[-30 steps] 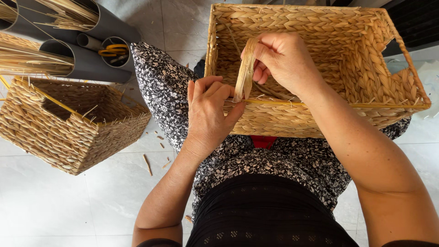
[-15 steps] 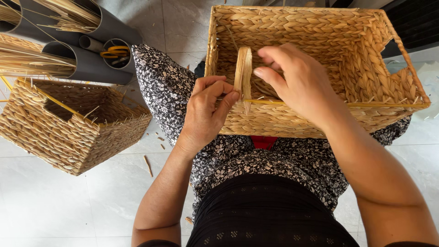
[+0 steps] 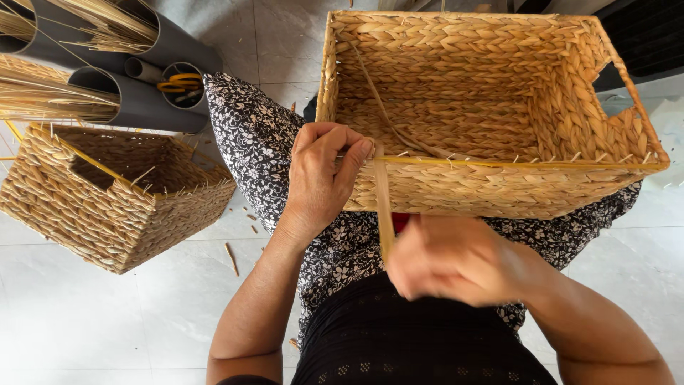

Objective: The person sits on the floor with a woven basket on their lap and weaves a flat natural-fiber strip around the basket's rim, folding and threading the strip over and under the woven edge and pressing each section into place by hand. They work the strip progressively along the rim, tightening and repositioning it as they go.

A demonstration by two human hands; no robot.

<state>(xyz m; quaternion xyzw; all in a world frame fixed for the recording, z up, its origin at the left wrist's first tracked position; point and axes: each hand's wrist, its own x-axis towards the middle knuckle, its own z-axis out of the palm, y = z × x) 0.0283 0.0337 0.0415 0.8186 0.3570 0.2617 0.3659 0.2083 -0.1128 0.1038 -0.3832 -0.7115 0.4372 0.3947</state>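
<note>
A large rectangular woven basket (image 3: 499, 107) rests on my lap, its open top facing up. A yellow rod (image 3: 513, 164) runs along its near rim. My left hand (image 3: 320, 178) pinches the near rim at its left end, fingers pressed where a flat straw strip (image 3: 383, 203) crosses the rim. My right hand (image 3: 456, 260), blurred by motion, grips the lower end of that strip below the basket, close to my body. The strip is stretched straight between the rim and my right hand.
A smaller woven basket (image 3: 114, 199) with loose ends sticking out stands on the tiled floor at the left. Behind it lie grey tubes (image 3: 142, 107) holding bundles of straw, one with yellow-handled scissors (image 3: 177, 82). Bits of straw litter the floor.
My right hand came out of the basket and pulled the strip down over the near rim toward my body. My left hand moved up to the rim and pinched it.
</note>
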